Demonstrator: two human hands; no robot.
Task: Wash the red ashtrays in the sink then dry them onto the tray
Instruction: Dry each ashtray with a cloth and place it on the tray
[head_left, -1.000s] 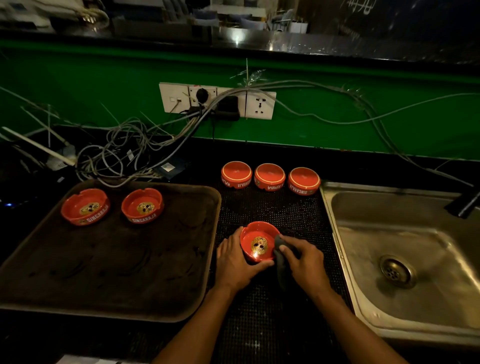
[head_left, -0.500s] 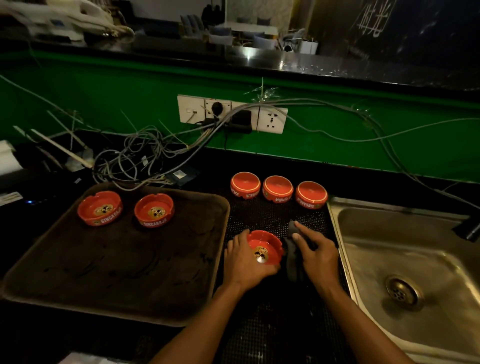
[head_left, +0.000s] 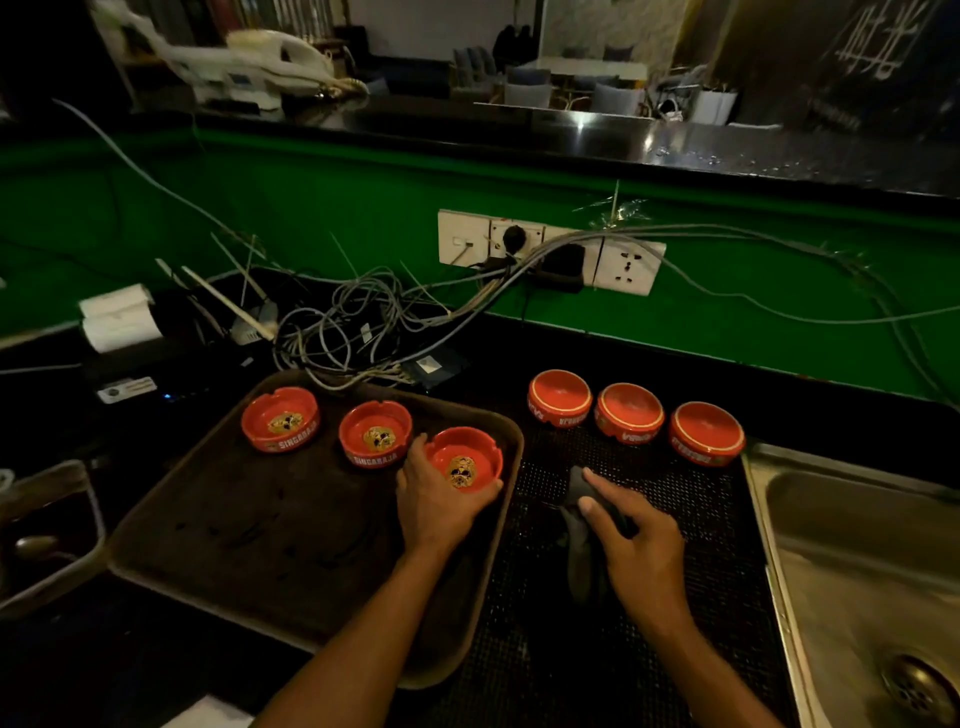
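A: What has just changed under your hands?

B: A second ago your left hand (head_left: 441, 501) held the ashtray (head_left: 464, 462) on the dark mat (head_left: 675, 571) while the cloth wiped it; now that ashtray sits at the far right corner of the tray (head_left: 249, 535), just right of the other two, your fingers curled round its near rim; your right hand (head_left: 631, 545) has stayed on the mat, holding the grey cloth (head_left: 579, 566) beneath it with the forefinger stretched out.

A: And what does that mean for the job?

B: Likely one more is dried and placed; you have only to let go.

A: Count them for me.

B: Six red ashtrays in all; three upright on the tray, namely the left ashtray (head_left: 280, 420), the middle ashtray (head_left: 375, 435) and the one you hold; three upturned ashtrays (head_left: 629, 413) in a row at the far edge of the mat, near the sink (head_left: 852, 566); one tray, one cloth, one sink; those three probably wait for drying.
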